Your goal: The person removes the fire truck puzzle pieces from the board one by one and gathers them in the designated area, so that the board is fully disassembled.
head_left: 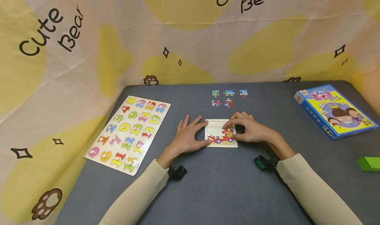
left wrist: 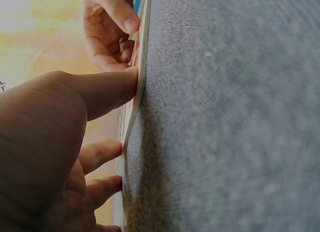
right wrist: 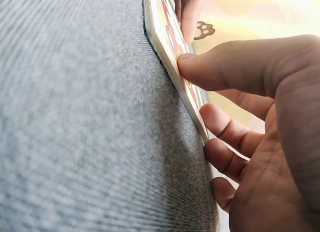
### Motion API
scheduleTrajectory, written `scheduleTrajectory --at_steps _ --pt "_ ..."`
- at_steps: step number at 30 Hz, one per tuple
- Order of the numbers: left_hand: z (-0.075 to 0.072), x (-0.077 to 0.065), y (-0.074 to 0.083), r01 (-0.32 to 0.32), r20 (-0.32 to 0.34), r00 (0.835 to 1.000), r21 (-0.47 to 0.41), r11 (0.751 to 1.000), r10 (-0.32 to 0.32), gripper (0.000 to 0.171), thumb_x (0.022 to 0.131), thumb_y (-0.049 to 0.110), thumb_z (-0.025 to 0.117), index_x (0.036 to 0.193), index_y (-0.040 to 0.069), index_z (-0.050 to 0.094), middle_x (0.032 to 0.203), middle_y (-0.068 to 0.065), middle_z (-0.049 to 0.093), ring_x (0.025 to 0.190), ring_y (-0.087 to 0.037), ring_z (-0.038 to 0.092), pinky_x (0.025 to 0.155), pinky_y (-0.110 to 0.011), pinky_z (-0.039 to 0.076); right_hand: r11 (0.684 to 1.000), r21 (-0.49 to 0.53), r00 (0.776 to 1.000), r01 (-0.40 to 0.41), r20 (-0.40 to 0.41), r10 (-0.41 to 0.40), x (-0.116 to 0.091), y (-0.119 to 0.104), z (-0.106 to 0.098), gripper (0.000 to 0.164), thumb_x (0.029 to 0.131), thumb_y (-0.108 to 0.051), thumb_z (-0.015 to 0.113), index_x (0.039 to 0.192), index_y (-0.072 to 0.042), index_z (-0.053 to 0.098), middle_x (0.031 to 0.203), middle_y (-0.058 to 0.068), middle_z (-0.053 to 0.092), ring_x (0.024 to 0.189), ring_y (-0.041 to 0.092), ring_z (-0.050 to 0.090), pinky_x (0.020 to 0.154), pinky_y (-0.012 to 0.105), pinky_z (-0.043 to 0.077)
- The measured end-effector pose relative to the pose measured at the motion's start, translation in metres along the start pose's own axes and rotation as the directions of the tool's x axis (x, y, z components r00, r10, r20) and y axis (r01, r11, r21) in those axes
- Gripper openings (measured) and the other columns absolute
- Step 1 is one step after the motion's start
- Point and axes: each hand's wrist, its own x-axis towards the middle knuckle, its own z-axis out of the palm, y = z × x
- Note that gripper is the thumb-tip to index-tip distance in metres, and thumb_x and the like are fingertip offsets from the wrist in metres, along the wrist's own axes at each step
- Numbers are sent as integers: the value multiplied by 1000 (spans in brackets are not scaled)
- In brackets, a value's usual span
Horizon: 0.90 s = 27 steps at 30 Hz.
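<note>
In the head view a small white-framed jigsaw board lies at the middle of the table, with a red vehicle picture along its lower part. My left hand has its fingers spread, thumb on the board's lower left corner and index finger at its upper left edge. My right hand reaches in from the other side. Its thumb and index finger pinch a red jigsaw piece bearing a yellow wheel, lying within the picture. Seen from the right wrist, the thumb presses on the board's face, other fingers along its edge.
Several loose jigsaw pieces lie in two rows beyond the board. A number puzzle board is at the left. A blue and yellow box lies at the right, with a green block nearer. A printed cloth hangs behind the table.
</note>
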Motion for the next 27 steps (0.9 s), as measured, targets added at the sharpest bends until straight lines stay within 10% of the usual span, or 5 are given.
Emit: scheduleTrajectory --at_steps 27 --pt "1 1 -1 13 -1 1000 11 1000 -13 75 88 51 71 155 28 46 169 -3 30 159 -42 1 126 -62 1 1000 10 999 3 40 -4 1 -2 -4 37 87 -11 79 123 -20 75 111 -3 66 100 18 45 83 39 25"
